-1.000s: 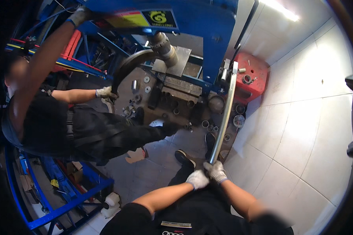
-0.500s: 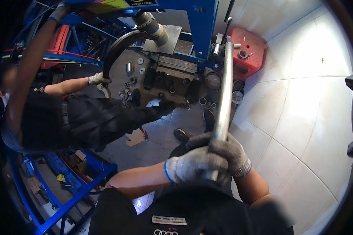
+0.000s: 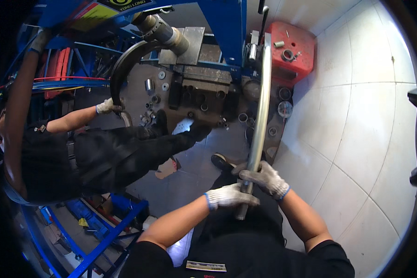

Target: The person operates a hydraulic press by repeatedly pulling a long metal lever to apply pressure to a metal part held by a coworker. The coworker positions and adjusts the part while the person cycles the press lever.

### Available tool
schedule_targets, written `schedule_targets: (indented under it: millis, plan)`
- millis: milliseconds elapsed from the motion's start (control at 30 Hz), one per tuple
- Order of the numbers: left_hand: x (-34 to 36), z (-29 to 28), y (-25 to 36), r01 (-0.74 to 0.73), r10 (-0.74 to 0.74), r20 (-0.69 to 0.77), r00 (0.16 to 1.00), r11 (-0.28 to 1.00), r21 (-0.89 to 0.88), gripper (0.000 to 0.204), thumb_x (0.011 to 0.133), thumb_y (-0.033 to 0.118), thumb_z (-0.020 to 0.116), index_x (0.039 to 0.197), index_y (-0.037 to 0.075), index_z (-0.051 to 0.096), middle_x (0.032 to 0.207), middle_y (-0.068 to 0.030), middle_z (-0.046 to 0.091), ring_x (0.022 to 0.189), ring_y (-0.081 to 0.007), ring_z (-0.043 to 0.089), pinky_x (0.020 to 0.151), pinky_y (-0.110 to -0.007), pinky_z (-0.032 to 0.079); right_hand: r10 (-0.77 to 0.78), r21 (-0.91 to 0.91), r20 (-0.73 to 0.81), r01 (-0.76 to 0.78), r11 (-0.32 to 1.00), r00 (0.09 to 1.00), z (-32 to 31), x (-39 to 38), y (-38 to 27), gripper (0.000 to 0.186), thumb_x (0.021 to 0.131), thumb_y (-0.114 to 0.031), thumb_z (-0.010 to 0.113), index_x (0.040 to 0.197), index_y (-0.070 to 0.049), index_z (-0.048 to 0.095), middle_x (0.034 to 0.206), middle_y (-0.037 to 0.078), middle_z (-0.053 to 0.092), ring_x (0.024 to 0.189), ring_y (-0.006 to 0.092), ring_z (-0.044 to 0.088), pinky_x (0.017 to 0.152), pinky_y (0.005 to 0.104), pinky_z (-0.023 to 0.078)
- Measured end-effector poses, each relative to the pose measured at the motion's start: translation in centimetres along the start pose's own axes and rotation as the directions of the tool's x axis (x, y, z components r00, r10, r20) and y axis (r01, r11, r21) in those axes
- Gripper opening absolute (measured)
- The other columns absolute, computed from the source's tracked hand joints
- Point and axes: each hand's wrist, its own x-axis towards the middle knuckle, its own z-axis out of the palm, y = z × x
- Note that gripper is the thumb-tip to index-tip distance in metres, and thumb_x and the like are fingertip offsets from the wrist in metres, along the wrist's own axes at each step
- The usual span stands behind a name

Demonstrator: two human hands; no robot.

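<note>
A long silver metal pipe (image 3: 261,109) runs from my waist up and away, leaning slightly right. My left hand (image 3: 230,195), in a pale knit glove, is closed round its near end. Just above it, my right hand (image 3: 267,180), gloved the same way, is closed round the pipe too. The pipe's far end is beside a small silver cylinder (image 3: 253,52) on the blue frame; I cannot tell whether they are joined. At the left a co-worker's gloved hand (image 3: 107,106) is on a large dark curved rim (image 3: 125,65) under a metal ram (image 3: 164,33).
A blue press frame (image 3: 224,28) stands ahead. Right of it is a red container (image 3: 303,41) with loose metal sleeves on top. Several rings and sleeves (image 3: 243,117) lie on the floor. A blue rack (image 3: 106,243) stands lower left; a white tiled wall (image 3: 352,120) rises at the right.
My hands have drawn apart along the pipe, the left one now nearer its end, which shows below it. The view has shifted a little. The co-worker's hand stays on the rim.
</note>
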Motion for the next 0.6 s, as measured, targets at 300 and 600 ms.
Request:
schedule_targets:
  millis: [300,600]
  plan:
    - [0.0,0.6,-2.6,-0.171,0.298,0.180,0.937,0.845,-0.507,0.040,0.082,0.013,0.078,0.119,0.003,0.064,0.101,-0.0118,0.069,0.096,-0.0240,0.068,0.089,-0.038,0.056,-0.083,0.311,0.210,0.014,0.950,0.974,2.1,-2.6,-2.8,0.041,0.081,-0.013,0.077,0.117,0.005,0.069,0.114,0.017,0.072,0.109,0.0288,0.068,0.098,0.0433,0.054]
    - [5.2,-2.0,-3.4,0.102,-0.094,-0.084,0.992,0.991,0.092,0.033,0.085,0.035,0.079,0.096,0.005,0.070,0.081,-0.0061,0.067,0.061,-0.0185,0.064,0.054,-0.034,0.051,0.232,-0.265,-0.041,-0.234,0.935,0.972,-0.6,2.9,1.2,0.053,0.079,-0.046,0.084,0.107,-0.001,0.075,0.101,0.012,0.076,0.087,0.0207,0.072,0.078,0.0370,0.058]
